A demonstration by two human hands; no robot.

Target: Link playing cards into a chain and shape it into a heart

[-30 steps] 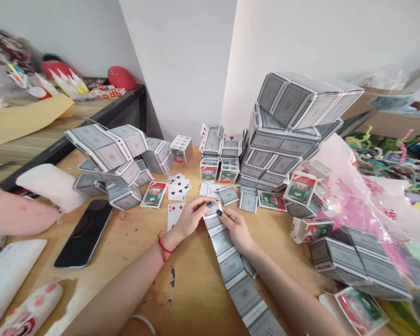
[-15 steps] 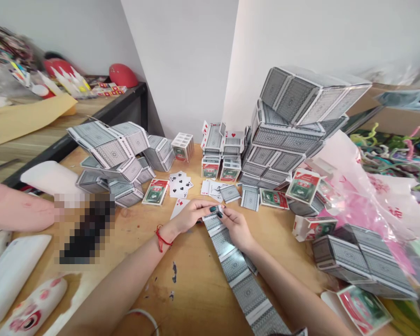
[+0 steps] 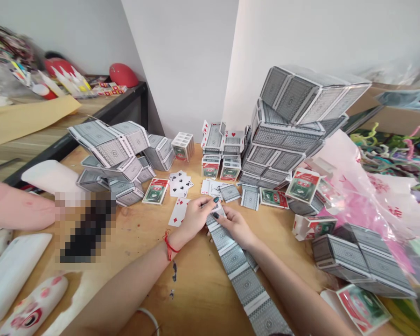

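Observation:
A long strip of joined grey-backed playing cards (image 3: pixel 238 270) runs from the table's near edge up to my hands. My left hand (image 3: pixel 196 217), a red string at its wrist, pinches the strip's far end with its fingers closed. My right hand (image 3: pixel 235 225) grips the same end from the right, fingers curled around it. A red four of diamonds (image 3: pixel 178 211) lies face up just left of my left hand. Loose face-up cards (image 3: pixel 179 184) and a red-and-green card box (image 3: pixel 156 191) lie beyond.
Blocks built of grey-backed cards stand at the left (image 3: pixel 108 149), back right (image 3: pixel 294 121) and right (image 3: pixel 360 261). Small card boxes (image 3: pixel 220 163) are stacked at the back. A pink plastic bag (image 3: pixel 357 196) lies right; another person's pink sleeve (image 3: pixel 17 210) enters at left.
My hands shifted slightly nearer and lower on the strip's end, and my left fingers now press over it. The four of diamonds shows more fully.

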